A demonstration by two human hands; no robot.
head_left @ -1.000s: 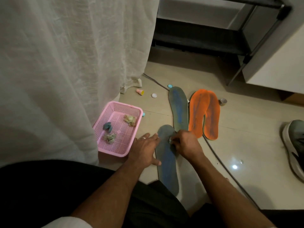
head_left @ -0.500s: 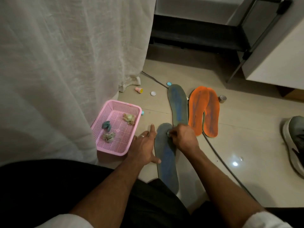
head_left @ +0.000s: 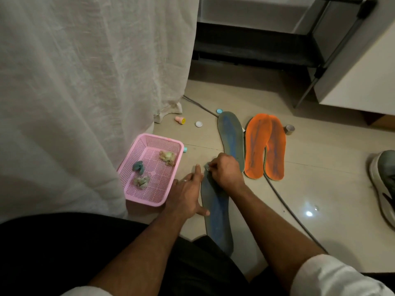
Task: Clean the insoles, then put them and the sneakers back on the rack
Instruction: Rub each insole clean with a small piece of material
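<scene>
— Curled tight, his right hand pinches a small pale wad against the toe end of the near blue insole; what the wad is made of I can't tell, most of it is buried under the fingers.

— And the other hand?

— Left hand lies flat, fingers straight, beside that insole's left edge, thumb touching it. It grasps nothing.

— Start from the left, then. What else is down there?

— White curtain hangs to the floor and hides everything behind it. Just beside its hem sits a pink basket with three crumpled wads inside, two pale and one bluish. Its near left corner is tucked against the cloth.

— Past the basket?

— Small caps and a pink stamp-like thing lie scattered on the tiles; too small to name properly. Then the second blue insole lies farther off, its heel end hidden behind the right hand. Right of it, the two orange insoles lie side by side, overlapping, on a grey cable.

— The sneakers?

— Only one sneaker shows, at the far right, cut off by the edge. The dark rack stands at the back, its upper part out of view.
</scene>
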